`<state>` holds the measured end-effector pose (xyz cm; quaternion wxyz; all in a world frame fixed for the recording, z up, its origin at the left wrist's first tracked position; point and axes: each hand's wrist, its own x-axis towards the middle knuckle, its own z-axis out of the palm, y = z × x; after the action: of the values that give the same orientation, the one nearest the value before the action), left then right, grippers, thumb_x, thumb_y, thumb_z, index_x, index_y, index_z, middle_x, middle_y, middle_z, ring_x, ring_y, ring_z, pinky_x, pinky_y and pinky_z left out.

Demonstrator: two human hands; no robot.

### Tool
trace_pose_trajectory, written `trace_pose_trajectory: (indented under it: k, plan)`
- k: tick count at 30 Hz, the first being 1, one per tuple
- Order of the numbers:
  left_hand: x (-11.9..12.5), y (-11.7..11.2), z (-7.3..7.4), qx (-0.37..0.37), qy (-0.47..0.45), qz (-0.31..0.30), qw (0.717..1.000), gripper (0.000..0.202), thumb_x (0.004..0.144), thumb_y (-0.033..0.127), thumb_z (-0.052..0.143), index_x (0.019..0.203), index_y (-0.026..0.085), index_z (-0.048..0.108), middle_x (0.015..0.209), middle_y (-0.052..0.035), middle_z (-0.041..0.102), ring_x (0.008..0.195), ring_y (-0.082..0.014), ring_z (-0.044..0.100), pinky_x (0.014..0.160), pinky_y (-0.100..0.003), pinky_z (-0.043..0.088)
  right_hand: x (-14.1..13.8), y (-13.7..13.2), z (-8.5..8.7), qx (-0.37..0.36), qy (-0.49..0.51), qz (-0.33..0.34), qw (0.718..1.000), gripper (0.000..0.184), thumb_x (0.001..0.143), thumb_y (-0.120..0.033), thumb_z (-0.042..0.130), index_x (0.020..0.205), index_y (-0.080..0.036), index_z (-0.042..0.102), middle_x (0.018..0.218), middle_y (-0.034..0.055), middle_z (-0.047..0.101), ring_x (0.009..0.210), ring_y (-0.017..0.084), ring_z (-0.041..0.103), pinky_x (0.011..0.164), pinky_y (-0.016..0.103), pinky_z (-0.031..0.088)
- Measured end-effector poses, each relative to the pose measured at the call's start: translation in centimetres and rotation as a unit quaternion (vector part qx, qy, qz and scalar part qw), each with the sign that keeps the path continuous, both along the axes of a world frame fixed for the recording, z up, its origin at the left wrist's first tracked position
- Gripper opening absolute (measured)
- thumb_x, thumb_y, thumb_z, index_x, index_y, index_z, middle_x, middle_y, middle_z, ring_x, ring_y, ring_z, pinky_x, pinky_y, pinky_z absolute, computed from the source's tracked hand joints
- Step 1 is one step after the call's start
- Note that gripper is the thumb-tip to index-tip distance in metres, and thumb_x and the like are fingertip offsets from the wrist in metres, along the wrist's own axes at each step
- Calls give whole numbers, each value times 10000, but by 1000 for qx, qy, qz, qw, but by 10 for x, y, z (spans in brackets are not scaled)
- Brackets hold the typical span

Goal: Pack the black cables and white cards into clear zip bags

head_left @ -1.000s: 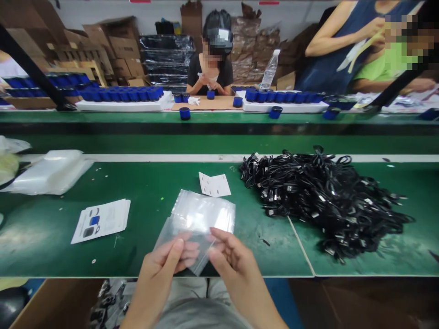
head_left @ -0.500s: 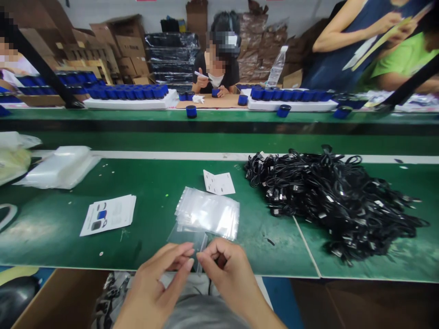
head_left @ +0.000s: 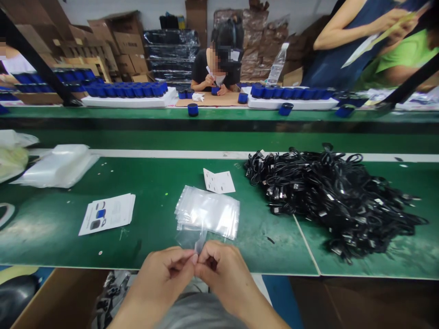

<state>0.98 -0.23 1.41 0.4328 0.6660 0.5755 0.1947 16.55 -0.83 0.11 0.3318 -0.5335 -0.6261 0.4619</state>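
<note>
A clear plastic bag (head_left: 188, 238) is pinched at its edge between the fingertips of my left hand (head_left: 164, 278) and my right hand (head_left: 224, 269). Both hands are closed and meet over the table's near edge. Just beyond them lies a stack of clear plastic bags (head_left: 209, 212). A folded printed leaflet (head_left: 219, 181) rests behind that stack. Off to the left is a pile of printed leaflets (head_left: 108, 214). On the right, black cables (head_left: 318, 196) with metal plugs are heaped together.
Packs of plastic bags (head_left: 60, 167) lie at the left, near a roll of tape (head_left: 5, 214). Across the raised green shelf (head_left: 137, 113), blue round items (head_left: 126, 90) stand on white trays. A person (head_left: 217, 64) sits opposite with a pen. A plastic bottle (head_left: 277, 65) stands behind.
My left hand has moved right and its fingers have closed on the bag, so both hands now meet. The person opposite has bent lower with the pen.
</note>
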Motion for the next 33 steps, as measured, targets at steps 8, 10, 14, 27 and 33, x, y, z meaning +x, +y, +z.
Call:
trace_pose_trajectory:
  k: [8, 10, 14, 27, 33]
  plan:
    - [-1, 5, -1, -48, -23, 20, 998, 182, 778, 288, 535, 710, 183, 667, 619, 11, 602, 609, -150, 547, 550, -207, 428, 6, -1, -1, 32, 8, 69, 997, 222, 877, -99, 496, 679, -195, 472, 676, -46, 500, 632, 104, 482, 575, 195, 339]
    - [0, 4, 0, -34, -8, 23, 999, 165, 789, 283, 519, 680, 192, 602, 582, 29, 567, 574, -139, 524, 528, -202, 408, 7, -3, 0, 53, -15, 81, 995, 210, 899, -109, 441, 712, -203, 433, 707, -37, 492, 641, 110, 474, 575, 203, 336]
    - [2, 1, 2, -11, 27, -57, 998, 259, 863, 274, 405, 610, 223, 377, 532, 61, 455, 508, -119, 453, 498, -206, 352, 7, -2, 3, 75, -41, 90, 992, 235, 925, -135, 372, 707, -216, 343, 725, -30, 480, 651, 111, 478, 583, 208, 335]
    - [-9, -1, -29, 139, 125, -13, 982, 208, 793, 179, 367, 595, 219, 316, 504, 85, 342, 454, -90, 367, 467, -184, 276, 9, 32, 12, 136, -212, 7, 968, 220, 859, -191, 445, 644, -199, 493, 610, -8, 541, 565, 149, 510, 566, 261, 336]
    - [-8, 1, -26, 115, 128, -6, 985, 228, 802, 194, 360, 589, 221, 283, 488, 88, 310, 453, -94, 337, 467, -194, 246, 29, 142, 34, 2, -145, -105, 984, 533, 832, -583, 504, 1110, -129, 483, 921, 118, 607, 814, 232, 589, 695, 328, 455]
